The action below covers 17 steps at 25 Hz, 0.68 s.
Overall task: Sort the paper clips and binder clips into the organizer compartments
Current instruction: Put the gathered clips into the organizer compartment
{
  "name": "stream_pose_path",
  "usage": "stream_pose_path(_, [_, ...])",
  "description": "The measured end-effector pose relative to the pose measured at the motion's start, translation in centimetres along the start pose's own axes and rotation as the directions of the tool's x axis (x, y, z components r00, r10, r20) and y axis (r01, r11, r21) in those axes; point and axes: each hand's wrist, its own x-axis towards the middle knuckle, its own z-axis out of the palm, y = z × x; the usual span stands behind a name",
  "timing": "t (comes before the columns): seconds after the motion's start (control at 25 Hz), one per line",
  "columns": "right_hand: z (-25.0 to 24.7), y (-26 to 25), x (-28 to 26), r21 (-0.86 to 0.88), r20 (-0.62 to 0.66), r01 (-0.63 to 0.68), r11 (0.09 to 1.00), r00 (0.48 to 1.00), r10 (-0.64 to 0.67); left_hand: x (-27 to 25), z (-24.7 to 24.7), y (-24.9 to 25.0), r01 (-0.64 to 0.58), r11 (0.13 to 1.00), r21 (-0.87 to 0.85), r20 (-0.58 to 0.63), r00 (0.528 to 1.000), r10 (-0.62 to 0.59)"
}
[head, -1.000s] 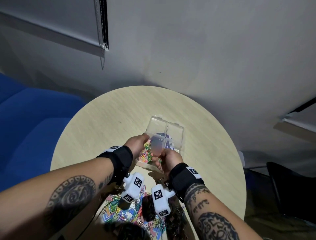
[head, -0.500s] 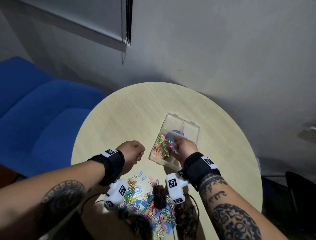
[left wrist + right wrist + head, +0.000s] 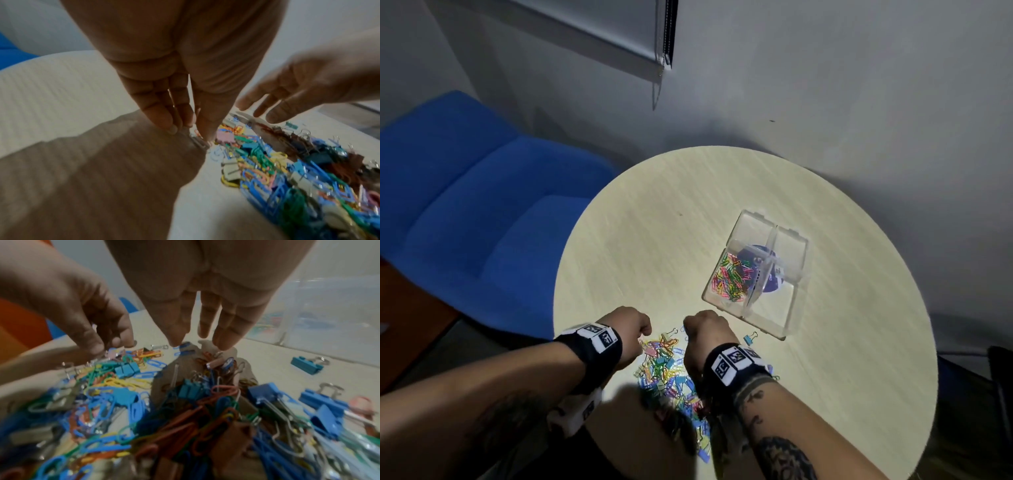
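The paper clips and binder clips (image 3: 671, 373) are lying in one mixed, many-coloured heap on the near part of the round pale wooden table (image 3: 654, 222), between and under the two wrists. A single blue binder clip (image 3: 750, 340) is sitting apart from the heap, just beside the near corner of the clear plastic organizer (image 3: 784, 308). The organizer is standing further out on the table, to the right of centre; its near-left compartment is holding a batch of coloured paper clips (image 3: 732, 279), and a dark blue round label is showing through the middle.

The left hand (image 3: 631, 329) is reaching down at the left edge of the heap, fingers straight and close together with the thumb meeting them at the tips; the fingertips (image 3: 170, 125) are touching the table by a silvery clip, though whether they are pinching it I cannot tell. The right hand (image 3: 705, 334) is hanging just above the far edge of the heap, fingers (image 3: 224, 331) extended and slightly spread, holding nothing.

A blue upholstered seat (image 3: 482, 205) is standing to the left of the table.
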Motion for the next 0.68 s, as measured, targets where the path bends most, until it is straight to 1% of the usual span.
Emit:
stream_pose_path(0.08, [0.8,-0.6,0.5,-0.133,0.02,0.046,0.99,0.999,-0.044,-0.1,0.8,-0.5,-0.034,0.999,0.009,-0.031,0.999,0.034])
stream_pose_path(0.16, [1.6,-0.9,0.8,-0.199,0.029,0.031,0.979,0.999,-0.026,-0.1,1.2,-0.7,-0.079,0.996,0.037,-0.047,0.996,0.08])
stream_pose_path(0.32, [2.7,-1.1,0.7,-0.238,0.04,0.022,0.971,0.999,-0.013,0.2,1.4,-1.0,-0.182,0.976,0.117,-0.029,0.982,0.187])
stream_pose_path(0.4, [3.0,-0.8,0.6,-0.251,0.057,0.034,0.967,0.998,-0.02,0.4,1.4,-0.9,-0.215,0.966,0.146,-0.015,0.976,0.219])
stream_pose_path(0.52, [3.3,-0.4,0.4,-0.245,0.033,0.055,0.968,0.998,-0.048,0.5,1.4,-0.9,-0.261,0.951,0.165,0.003,0.964,0.265])
stream_pose_path(0.6, [3.3,-0.2,0.2,-0.26,0.047,0.067,0.963,0.997,-0.057,0.3,1.4,-0.8,-0.295,0.942,0.161,0.022,0.955,0.295])
stream_pose_path(0.68, [2.8,0.0,0.0,-0.228,0.047,0.058,0.972,0.998,-0.048,0.0,1.1,-0.8,-0.285,0.954,0.093,-0.015,0.958,0.287])
